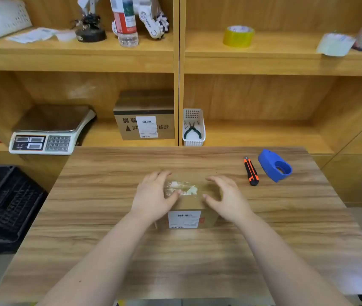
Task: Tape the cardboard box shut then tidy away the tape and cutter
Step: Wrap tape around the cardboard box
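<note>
Wood surface (pixel 109 217) by shelving | cardboard box (pixel 192 206) centred, flaps down, torn tape residue on top | left hand (pixel 153 195), right hand (pixel 226 197) flat on top, fingers spread, gripping nothing | cutter (pixel 250 171), blue tape dispenser (pixel 275 165) right of box | yellow tape roll (pixel 238 36) on upper shelf

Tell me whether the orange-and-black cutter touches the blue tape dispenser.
Apart. The head view shows bare wooden table between the orange-and-black utility cutter and the blue plastic tape dispenser.

Matt brown cardboard box (pixel 189 202) with glossy tape remnants; wood-grain table (pixel 109 228); blue plastic dispenser (pixel 274 165)
</note>
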Motion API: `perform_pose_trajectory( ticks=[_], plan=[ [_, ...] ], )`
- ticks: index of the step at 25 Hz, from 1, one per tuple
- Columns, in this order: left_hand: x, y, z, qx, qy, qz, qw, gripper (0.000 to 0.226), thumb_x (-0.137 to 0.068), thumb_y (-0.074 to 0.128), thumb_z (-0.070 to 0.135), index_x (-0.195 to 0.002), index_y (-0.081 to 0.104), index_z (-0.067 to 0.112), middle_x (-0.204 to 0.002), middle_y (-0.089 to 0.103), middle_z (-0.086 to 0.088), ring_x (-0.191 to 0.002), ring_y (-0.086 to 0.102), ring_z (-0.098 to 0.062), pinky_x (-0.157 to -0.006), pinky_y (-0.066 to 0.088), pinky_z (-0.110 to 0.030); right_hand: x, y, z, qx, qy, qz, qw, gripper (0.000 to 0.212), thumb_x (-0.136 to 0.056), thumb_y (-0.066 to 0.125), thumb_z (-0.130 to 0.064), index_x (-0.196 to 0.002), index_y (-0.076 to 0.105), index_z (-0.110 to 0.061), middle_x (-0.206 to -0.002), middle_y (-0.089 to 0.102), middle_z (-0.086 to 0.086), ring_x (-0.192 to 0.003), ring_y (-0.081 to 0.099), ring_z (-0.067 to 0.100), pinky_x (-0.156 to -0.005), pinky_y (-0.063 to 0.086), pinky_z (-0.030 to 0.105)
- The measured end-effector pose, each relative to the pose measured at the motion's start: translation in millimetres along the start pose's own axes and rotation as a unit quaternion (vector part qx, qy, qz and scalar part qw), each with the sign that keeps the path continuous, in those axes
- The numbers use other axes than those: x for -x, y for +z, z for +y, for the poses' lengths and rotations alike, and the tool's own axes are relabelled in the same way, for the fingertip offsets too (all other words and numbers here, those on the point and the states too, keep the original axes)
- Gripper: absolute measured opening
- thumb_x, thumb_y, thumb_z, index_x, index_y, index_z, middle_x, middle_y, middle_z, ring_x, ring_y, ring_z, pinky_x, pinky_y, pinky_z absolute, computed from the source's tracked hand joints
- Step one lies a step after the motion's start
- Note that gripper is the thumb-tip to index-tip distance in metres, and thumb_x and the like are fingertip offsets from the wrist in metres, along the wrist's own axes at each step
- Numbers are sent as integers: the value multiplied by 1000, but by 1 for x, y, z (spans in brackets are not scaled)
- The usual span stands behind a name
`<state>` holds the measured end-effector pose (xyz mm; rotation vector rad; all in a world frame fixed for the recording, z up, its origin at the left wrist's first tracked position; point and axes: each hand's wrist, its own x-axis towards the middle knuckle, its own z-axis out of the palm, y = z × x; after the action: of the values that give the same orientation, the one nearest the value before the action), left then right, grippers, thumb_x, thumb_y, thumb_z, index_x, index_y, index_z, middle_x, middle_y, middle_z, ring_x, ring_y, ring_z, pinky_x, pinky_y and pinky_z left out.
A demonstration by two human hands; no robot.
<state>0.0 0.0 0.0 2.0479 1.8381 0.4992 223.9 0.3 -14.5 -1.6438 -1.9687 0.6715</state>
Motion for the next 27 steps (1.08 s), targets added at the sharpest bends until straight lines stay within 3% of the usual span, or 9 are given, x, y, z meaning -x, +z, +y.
perform_pose_trajectory(
  ticks=[2,4,8,14,20,23,27],
  plan=[
    [-4,14,-3,35,-19,-22,999,60,-86,56,46,-140,43,25,-143,48,-1,-134,38,-24,-109,36,-38,-5,9,6,19,4,-17,1000,46,-82,65,-28,-126,52,-21,-130,53,-1,-127,38,20,-99,29,22],
    [-4,30,-7,39,-34,-53,997,58,-88,55,43,-141,43,25,-148,45,-1,-138,34,-23,-113,32,-37,-8,16,12,44,8,-43,998,46,-83,65,-24,-128,52,-18,-132,52,3,-128,36,24,-103,27,25],
    [-1,56,-8,-24,-31,-72,997,57,-93,46,47,-146,37,27,-156,31,-2,-147,18,-25,-119,19,-37,-19,20,22,72,-4,-63,995,47,-85,64,-19,-130,52,-17,-133,50,7,-127,35,27,-105,26,29],
    [-15,57,-14,-92,-33,-108,989,55,-96,36,52,-148,30,36,-159,23,-1,-148,12,-25,-116,27,-43,-27,20,31,162,-38,-95,981,41,-91,54,-31,-131,53,-21,-139,45,5,-131,30,25,-109,29,39],
    [-37,41,-28,-132,53,-162,977,52,-101,30,41,-151,19,32,-163,10,-4,-150,0,-28,-120,-2,-38,-34,17,24,262,-81,-113,955,41,-93,45,-37,-132,49,-26,-126,49,4,-117,37,25,-98,34,40],
    [-51,37,-36,-133,78,-189,970,51,-102,31,36,-151,17,31,-163,6,-3,-150,-4,-28,-120,-4,-41,-50,13,24,245,-90,-128,957,36,-91,52,-33,-127,54,-27,-126,51,2,-118,38,25,-99,33,38],
    [-81,32,-50,-145,120,-235,954,51,-103,31,26,-150,15,37,-163,0,3,-149,-10,-26,-120,-7,-48,-78,16,24,168,-102,-186,963,47,-90,59,-20,-135,47,-26,-152,35,1,-142,23,22,-115,22,41]
  ],
)
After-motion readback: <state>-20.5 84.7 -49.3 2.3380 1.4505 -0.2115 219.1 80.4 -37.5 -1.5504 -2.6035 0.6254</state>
